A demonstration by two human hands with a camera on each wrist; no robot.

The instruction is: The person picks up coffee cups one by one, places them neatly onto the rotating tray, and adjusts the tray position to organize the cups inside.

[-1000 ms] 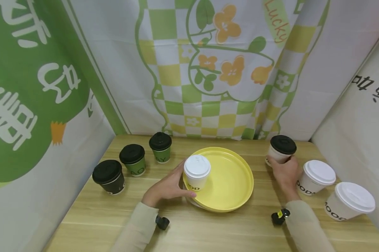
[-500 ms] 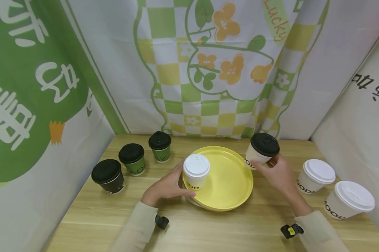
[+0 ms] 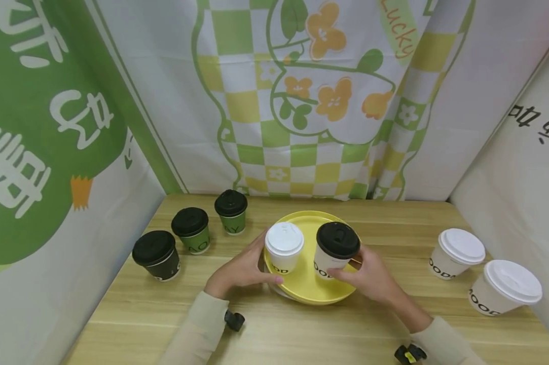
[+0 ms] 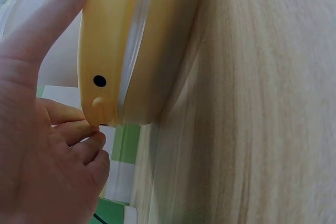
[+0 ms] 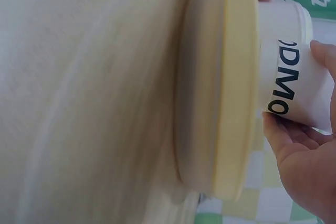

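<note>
Setting the black-lidded white cup [image 3: 335, 251] onto the yellow plate [image 3: 342, 291], we have our right hand [image 3: 367, 276] wrapped around its lower wall, fingers curled on the side facing us; whether its base already rests on the plate we cannot tell. It stands upright on the right half of the plate, just beside the white-lidded cup [image 3: 284, 248] on the left half. Our left hand [image 3: 242, 271] grips the plate's left rim, thumb along the edge and fingers tucked beneath, steadying it on the worktop [image 3: 274, 329]. We judge this to be the placing step, so the next move likely calls for seating the cup flat and loosening the right fingers without tipping it against its neighbour. A second ago this cup stood on the worktop well to the right of the plate; half a second ago it was lifted near the plate's right edge. The left hand has not moved.
</note>
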